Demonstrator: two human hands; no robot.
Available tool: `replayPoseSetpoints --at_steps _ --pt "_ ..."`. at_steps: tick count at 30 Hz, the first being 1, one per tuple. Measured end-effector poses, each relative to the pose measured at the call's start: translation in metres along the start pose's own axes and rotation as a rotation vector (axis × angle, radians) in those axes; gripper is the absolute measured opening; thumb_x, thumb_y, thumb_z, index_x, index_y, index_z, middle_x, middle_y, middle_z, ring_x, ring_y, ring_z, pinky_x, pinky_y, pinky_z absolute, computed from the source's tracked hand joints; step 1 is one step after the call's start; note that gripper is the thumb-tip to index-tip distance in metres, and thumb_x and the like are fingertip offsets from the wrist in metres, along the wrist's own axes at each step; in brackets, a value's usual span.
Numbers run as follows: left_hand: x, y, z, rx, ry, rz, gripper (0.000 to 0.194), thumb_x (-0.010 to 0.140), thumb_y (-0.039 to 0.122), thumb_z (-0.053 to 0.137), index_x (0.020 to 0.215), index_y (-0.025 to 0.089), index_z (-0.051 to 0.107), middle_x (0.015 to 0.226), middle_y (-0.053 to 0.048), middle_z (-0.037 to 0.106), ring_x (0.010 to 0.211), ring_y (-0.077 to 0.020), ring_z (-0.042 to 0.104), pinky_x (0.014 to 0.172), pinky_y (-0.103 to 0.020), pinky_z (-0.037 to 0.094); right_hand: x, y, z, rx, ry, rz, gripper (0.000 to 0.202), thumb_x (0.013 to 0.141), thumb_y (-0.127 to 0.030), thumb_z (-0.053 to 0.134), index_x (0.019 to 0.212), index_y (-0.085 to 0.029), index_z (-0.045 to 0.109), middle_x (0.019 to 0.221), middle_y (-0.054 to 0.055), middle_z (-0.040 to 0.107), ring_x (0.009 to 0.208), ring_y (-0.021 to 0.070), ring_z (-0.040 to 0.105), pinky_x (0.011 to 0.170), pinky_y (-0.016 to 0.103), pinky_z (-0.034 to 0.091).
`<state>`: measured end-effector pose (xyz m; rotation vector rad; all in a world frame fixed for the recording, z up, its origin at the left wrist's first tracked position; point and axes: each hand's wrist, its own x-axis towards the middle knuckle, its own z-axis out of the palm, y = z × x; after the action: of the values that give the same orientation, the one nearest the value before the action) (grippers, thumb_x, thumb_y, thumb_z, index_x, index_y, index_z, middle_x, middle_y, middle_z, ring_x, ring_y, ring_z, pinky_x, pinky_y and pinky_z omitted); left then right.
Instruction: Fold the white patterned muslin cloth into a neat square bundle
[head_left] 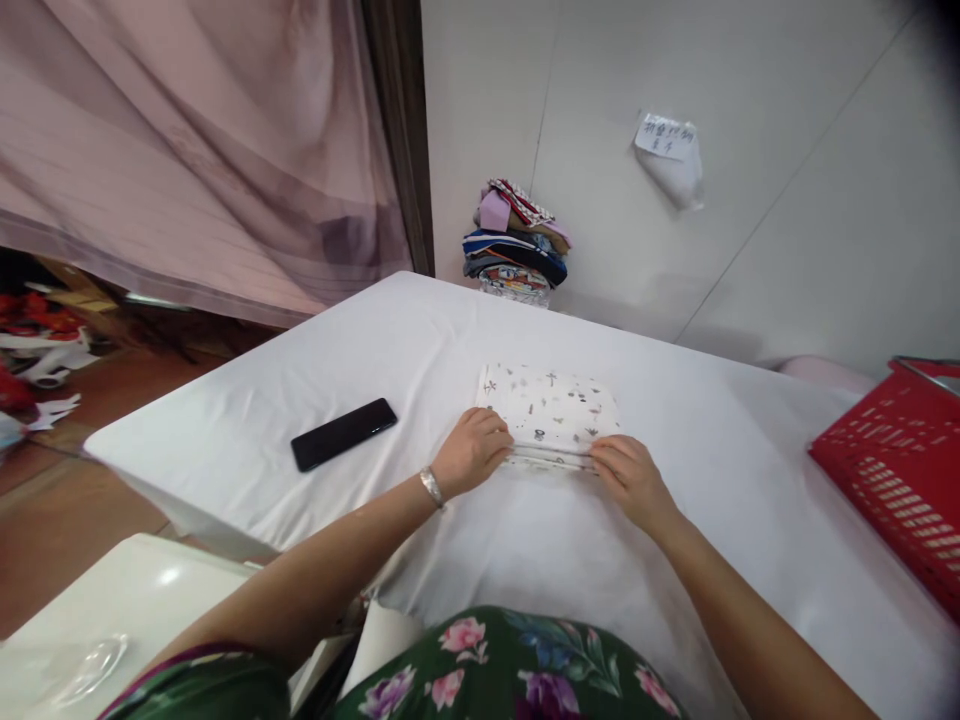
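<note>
A white cloth with a small scattered print (551,405) lies folded into a flat rectangle on the white-covered table (450,330). My left hand (474,448) pinches the near left corner of its front edge. At the near right corner, my right hand (628,478) grips the same edge between thumb and fingers. Between the two hands the front edge shows several stacked layers. Whether it is a garment or a plain piece of fabric cannot be made out.
A black phone (343,434) lies left of the cloth. Folded clothes (517,245) are stacked at the table's far edge by the wall. A red plastic basket (896,465) stands at the right. A pink curtain (225,150) hangs at the left, with a white lidded box (142,590) below.
</note>
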<state>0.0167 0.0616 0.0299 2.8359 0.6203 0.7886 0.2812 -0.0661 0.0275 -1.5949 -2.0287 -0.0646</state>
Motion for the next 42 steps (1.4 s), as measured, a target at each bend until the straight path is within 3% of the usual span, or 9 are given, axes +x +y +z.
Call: replayPoseSetpoints --at_steps 4,8,14,25,33,38,42 --pt "0.017 0.011 0.014 0.02 -0.044 0.043 0.016 0.085 0.024 0.048 0.09 0.018 0.062 0.089 -0.005 0.061 0.092 -0.0192 0.049 0.085 -0.037 0.035 0.015 -0.002 0.013 -0.056 -0.047 -0.016 0.021 0.085 -0.024 0.044 0.096 -0.023 0.063 0.095 0.008 0.06 0.089 0.0222 0.054 0.08 0.041 0.042" --pt "0.02 0.011 0.025 0.024 -0.038 -0.029 0.02 0.085 0.027 0.05 0.1 0.018 0.06 0.091 -0.007 0.06 0.092 -0.0208 0.048 0.082 -0.037 0.036 0.017 0.006 0.019 -0.041 -0.07 0.06 0.021 0.084 -0.026 0.046 0.096 -0.023 0.064 0.097 0.008 0.061 0.091 0.0227 0.053 0.08 0.04 0.042" --pt "0.017 0.006 0.033 -0.033 -0.034 -0.086 0.023 0.088 0.027 0.043 0.083 0.017 0.063 0.082 -0.005 0.06 0.086 -0.0179 0.049 0.077 -0.033 0.037 0.01 0.009 0.02 0.128 -0.024 0.153 0.022 0.086 -0.027 0.044 0.09 -0.023 0.066 0.089 0.005 0.061 0.086 0.0196 0.054 0.076 0.036 0.045" --pt "0.014 0.004 0.025 0.027 -0.112 0.057 0.019 0.085 0.027 0.049 0.099 0.019 0.059 0.091 -0.005 0.06 0.093 -0.0196 0.048 0.08 -0.034 0.035 0.002 0.008 0.019 -0.014 -0.151 -0.028 0.024 0.088 -0.027 0.043 0.101 -0.022 0.063 0.096 0.008 0.059 0.088 0.0217 0.052 0.077 0.038 0.044" --pt "0.01 0.005 0.029 0.188 -0.085 0.122 0.021 0.089 0.017 0.039 0.08 0.017 0.059 0.078 -0.004 0.058 0.083 -0.0172 0.048 0.074 -0.032 0.034 -0.007 0.008 0.027 0.031 -0.027 -0.01 0.025 0.088 -0.024 0.04 0.096 -0.026 0.064 0.09 0.007 0.06 0.083 0.0215 0.054 0.07 0.037 0.046" --pt "-0.004 0.003 0.033 0.095 -0.061 0.077 0.019 0.089 0.021 0.041 0.087 0.017 0.06 0.086 -0.005 0.06 0.084 -0.0156 0.05 0.075 -0.03 0.037 -0.01 0.009 0.028 0.078 -0.089 -0.003 0.023 0.087 -0.027 0.041 0.094 -0.027 0.064 0.092 0.007 0.06 0.085 0.0231 0.055 0.073 0.04 0.048" --pt "-0.003 0.003 0.028 -0.031 -0.023 -0.021 0.025 0.091 0.027 0.038 0.086 0.017 0.06 0.085 -0.004 0.062 0.082 -0.0142 0.053 0.076 -0.028 0.039 -0.002 0.008 0.02 0.185 -0.183 0.128 0.024 0.087 -0.034 0.043 0.086 -0.026 0.065 0.094 0.006 0.061 0.087 0.0217 0.057 0.072 0.036 0.051"
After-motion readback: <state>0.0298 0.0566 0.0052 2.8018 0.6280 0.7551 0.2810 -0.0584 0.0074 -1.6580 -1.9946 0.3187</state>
